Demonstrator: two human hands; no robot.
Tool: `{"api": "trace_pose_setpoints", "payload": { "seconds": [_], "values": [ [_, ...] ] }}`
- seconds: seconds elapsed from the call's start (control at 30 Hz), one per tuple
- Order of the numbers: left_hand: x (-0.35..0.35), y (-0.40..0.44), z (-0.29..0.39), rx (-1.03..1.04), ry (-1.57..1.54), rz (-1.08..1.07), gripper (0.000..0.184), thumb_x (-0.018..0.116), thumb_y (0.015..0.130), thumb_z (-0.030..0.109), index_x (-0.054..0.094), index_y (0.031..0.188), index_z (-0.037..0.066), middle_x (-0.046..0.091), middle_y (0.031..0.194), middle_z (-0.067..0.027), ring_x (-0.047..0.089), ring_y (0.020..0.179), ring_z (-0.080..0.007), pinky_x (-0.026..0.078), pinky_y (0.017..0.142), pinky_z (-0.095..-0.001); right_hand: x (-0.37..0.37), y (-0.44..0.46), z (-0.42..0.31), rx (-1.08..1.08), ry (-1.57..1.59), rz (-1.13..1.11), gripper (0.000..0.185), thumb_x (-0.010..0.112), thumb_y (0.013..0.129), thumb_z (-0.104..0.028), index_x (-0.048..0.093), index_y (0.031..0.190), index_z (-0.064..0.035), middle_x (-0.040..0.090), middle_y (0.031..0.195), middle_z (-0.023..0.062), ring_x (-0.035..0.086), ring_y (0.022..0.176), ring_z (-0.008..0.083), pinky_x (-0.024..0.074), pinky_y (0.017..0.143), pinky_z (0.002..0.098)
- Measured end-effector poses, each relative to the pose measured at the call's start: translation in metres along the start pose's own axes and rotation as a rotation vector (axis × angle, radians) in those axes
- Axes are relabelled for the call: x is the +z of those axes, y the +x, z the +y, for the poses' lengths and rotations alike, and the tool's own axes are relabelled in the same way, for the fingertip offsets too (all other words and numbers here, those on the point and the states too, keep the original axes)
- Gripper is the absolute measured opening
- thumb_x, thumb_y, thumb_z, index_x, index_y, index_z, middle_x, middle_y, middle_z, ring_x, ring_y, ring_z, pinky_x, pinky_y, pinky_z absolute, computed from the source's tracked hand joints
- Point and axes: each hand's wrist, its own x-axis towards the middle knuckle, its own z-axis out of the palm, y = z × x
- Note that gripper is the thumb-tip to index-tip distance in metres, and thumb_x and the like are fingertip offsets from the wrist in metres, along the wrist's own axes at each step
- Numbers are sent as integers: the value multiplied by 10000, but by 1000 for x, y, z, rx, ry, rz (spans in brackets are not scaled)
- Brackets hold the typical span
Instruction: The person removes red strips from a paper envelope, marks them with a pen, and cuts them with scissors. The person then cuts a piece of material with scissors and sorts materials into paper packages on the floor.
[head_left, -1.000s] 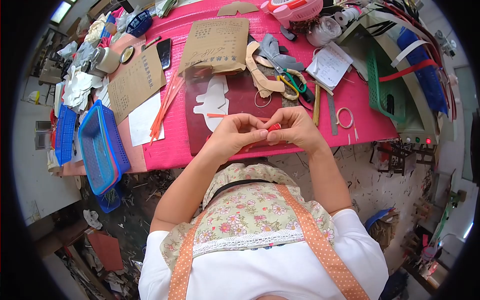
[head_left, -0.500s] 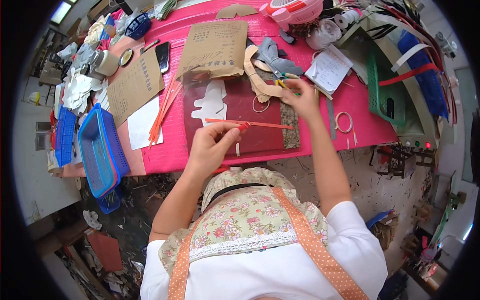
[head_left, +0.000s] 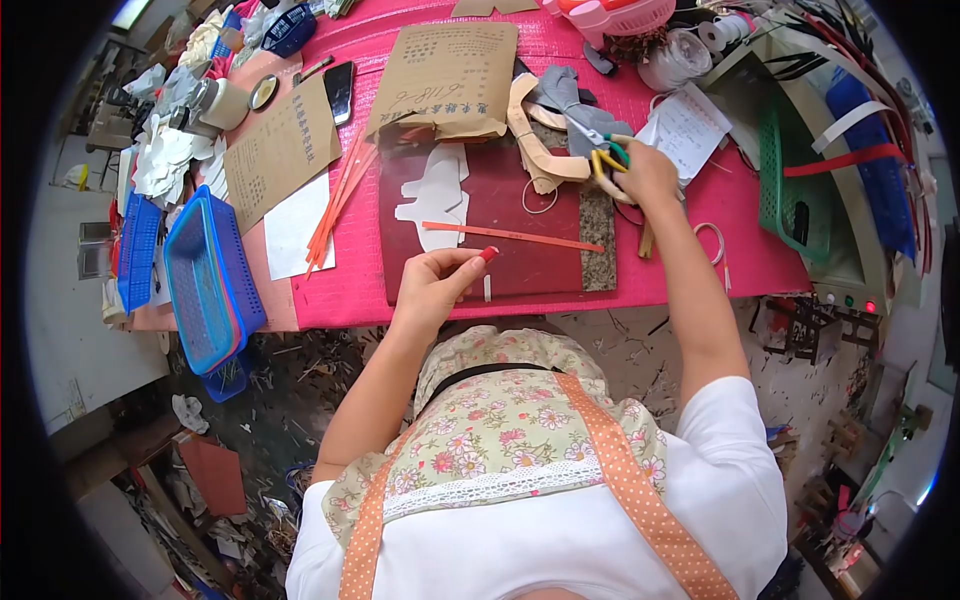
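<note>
My left hand pinches a short red strip between thumb and fingertips, above the near edge of a dark red board. My right hand closes on the yellow-and-green handles of scissors, their blades pointing away to the left. Beneath the scissors lie grey fabric pieces and a curved beige piece. An orange-red strip stretches across the board, partly over white cut-out pieces.
Behind the board lies a brown printed envelope. Blue baskets stand at the left edge, near several loose orange strips and a phone. At right are a notepad and a green basket.
My right hand has closed on the scissors and drawn them slightly right. My left hand still pinches the red strip. The whole view has shifted a little.
</note>
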Motion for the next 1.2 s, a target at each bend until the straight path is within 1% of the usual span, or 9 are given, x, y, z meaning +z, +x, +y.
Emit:
{"api": "trace_pose_setpoints", "payload": {
  "seconds": [0.13,0.23,0.3,0.37,0.6,0.8,0.97,1.03,1.2],
  "values": [
    [4,2,-2,37,-93,-72,192,686,857,146,692,986,5,662,781,-18,515,628,-45,397,553,-192,-19,-49,21,120,110,18,411,691,719,-245,619,1095,-94,670,975,165,649,881,341,518,761,427],
    [8,2,-3,-5,-178,-114,205,688,854,134,690,1012,4,670,789,-25,539,646,-52,418,567,-200,-6,-89,38,-25,404,136,456,713,730,-259,598,1118,-49,661,985,183,654,899,323,510,755,399],
    [13,0,-2,-30,-164,-94,205,684,856,122,688,1022,2,670,781,-29,508,601,-44,396,525,-199,4,-117,38,-104,733,-30,516,745,731,-300,573,1138,-32,648,973,176,650,897,293,498,768,367],
    [15,-4,-3,-15,-173,-103,198,678,860,118,688,1020,2,666,773,-26,483,574,-36,373,499,-194,-34,-150,2,-86,785,-299,591,752,739,-334,519,1169,-3,617,974,185,627,912,271,484,781,356],
    [22,-43,-5,83,-56,98,195,670,868,129,693,1016,4,642,768,7,528,648,-35,420,544,-185,-49,-182,-35,-313,663,-796,707,698,764,-443,428,1230,16,580,1017,210,591,939,322,462,808,405],
    [15,-77,-43,153,-111,268,173,668,868,119,696,991,0,668,822,-6,567,714,-43,452,620,-196,-52,-188,-55,-480,550,-865,785,694,735,-514,433,1263,6,591,1025,183,596,944,300,464,806,400],
    [10,-105,-67,219,-143,355,150,675,864,122,703,977,27,638,778,31,513,660,-6,407,560,-175,-51,-201,-82,-583,490,-865,845,708,707,-543,437,1288,7,596,1049,174,601,963,294,469,815,397],
    [6,-115,-73,155,-180,336,130,657,857,56,693,972,5,654,813,-4,555,742,-39,439,670,-194,-53,-208,-92,-595,482,-848,864,708,697,-564,439,1285,10,598,1057,170,605,976,297,472,823,394],
    [-5,-138,-96,190,-203,396,116,649,857,36,693,958,1,648,821,2,546,733,-36,426,661,-195,-41,-226,-110,-642,472,-856,858,711,679,-584,469,1270,-11,605,1055,166,609,975,296,476,829,392]
  ]
}}
